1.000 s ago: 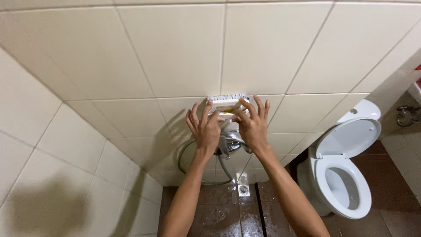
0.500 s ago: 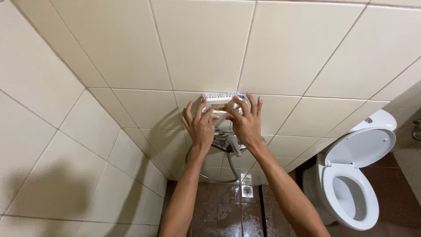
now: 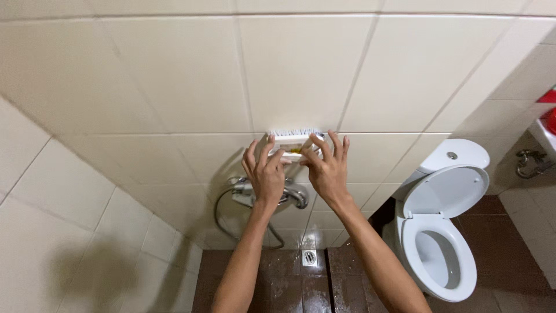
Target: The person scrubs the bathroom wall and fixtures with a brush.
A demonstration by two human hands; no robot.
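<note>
Both my hands press a white scrub brush (image 3: 291,139) against the cream tiled wall (image 3: 301,69), bristles toward the tiles. My left hand (image 3: 267,172) grips the brush's left end with fingers spread over its back. My right hand (image 3: 328,167) holds the right end the same way. The brush sits just below a horizontal grout line, above a chrome shower mixer tap (image 3: 292,196).
A hose (image 3: 223,217) loops down from the tap to the left. A white toilet (image 3: 437,232) with its lid raised stands at the right. The brown floor tiles look wet, with a square drain (image 3: 309,257) below the tap. Another tap (image 3: 528,160) shows at far right.
The brush and both hands stay together on the wall; they sit slightly lower against the tile line. The view has swung, so the toilet and tap appear shifted left.
</note>
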